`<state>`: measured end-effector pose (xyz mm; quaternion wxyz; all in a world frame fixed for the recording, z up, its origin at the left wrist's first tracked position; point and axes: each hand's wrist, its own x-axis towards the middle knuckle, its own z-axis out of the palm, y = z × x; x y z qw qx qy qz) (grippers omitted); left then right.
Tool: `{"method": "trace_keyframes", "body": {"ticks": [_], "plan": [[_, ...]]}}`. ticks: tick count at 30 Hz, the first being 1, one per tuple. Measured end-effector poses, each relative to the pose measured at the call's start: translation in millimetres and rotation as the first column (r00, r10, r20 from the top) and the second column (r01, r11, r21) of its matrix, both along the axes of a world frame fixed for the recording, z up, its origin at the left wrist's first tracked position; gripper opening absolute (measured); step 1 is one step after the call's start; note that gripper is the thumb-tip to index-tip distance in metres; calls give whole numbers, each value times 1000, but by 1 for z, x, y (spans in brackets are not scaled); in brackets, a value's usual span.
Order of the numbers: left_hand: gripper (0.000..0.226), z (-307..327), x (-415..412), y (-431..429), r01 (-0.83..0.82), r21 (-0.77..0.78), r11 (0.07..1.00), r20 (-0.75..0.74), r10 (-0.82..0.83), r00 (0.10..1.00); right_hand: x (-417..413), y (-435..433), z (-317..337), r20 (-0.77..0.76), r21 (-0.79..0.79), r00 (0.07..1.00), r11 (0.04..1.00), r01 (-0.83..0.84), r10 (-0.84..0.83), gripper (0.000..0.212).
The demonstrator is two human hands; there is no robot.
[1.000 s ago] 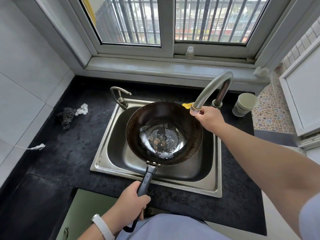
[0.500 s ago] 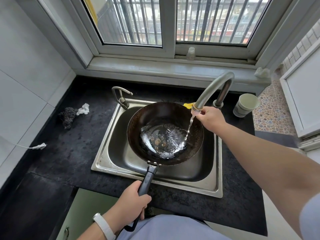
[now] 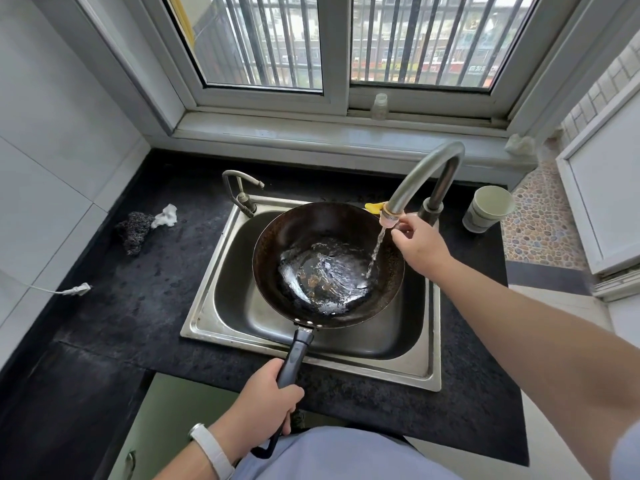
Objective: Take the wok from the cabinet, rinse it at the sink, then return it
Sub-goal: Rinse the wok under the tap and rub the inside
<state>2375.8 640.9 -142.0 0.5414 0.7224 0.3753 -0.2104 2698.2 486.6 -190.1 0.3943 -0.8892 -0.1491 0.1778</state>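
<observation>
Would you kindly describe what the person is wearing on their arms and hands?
The left hand and right hand are bare, without gloves. A white wristband circles the left wrist. The forearms are uncovered; a pale blue-grey sleeve shows only at the right upper arm.

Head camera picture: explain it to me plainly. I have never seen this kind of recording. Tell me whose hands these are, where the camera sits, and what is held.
No machine here: a person wears one camera on the head, looking down at their own bare hands. The left hand grips the handle of a dark wok held over the steel sink. The right hand has its fingertips at the nozzle of the faucet; whether it pinches it is unclear. Water runs into the wok. On the black counter are a scrubber, a plug and a cup.
</observation>
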Motion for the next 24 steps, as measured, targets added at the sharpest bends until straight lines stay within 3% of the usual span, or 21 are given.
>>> {"method": "trace_keyframes", "body": {"ticks": [7,15,19,24], "plan": [[11,-1,-4,-5,-53,13,998,41,53,998,-81,-30,3,-5,58,999,997,-46,47,33],[10,-6,0,-10,-106,39,994,72,103,992,-185,-24,-3,-340,82,925,985,-153,171,9],[10,-8,7,-16,-135,54,989,90,130,987,-207,-3,1,-588,165,788,981,-105,184,10],[6,-13,13,-23,-160,50,986,111,153,982,-210,20,3,-761,245,613,969,-33,213,16]]}}
